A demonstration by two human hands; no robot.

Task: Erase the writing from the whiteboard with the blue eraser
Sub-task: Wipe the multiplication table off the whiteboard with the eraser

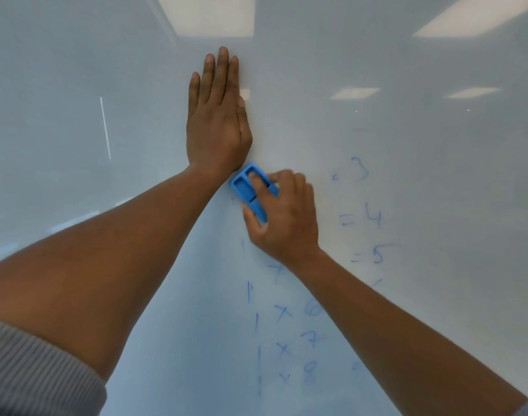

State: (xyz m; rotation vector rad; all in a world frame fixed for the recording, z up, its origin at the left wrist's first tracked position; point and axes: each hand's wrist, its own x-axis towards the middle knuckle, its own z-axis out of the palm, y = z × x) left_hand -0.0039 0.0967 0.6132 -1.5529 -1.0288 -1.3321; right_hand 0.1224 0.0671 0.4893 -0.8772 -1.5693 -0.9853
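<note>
Nearest, at 7 o'clock: a grey ribbed sleeve (31, 373), pushed up a bare left arm. At 5 o'clock: the bare right arm, reaching up toward the middle.

Further on, blue writing (283, 331) on the whiteboard (437, 175), low at 6 o'clock: rows like "1 x 6", "1 x 7", "1 x 8". More at 3 o'clock from the middle: "= 4" and "= 5", a bit smudged and faint.

In the middle: right hand (286, 217) gripping the blue eraser (247, 187), fingers curled over its top, thumb on its lower side. Eraser flat on the board, tilted, just under the left wrist.

Farthest, at 12 o'clock: left hand (217, 121) flat on the board, fingers straight and close together, holding nothing. Ceiling lights shining in the board above.
</note>
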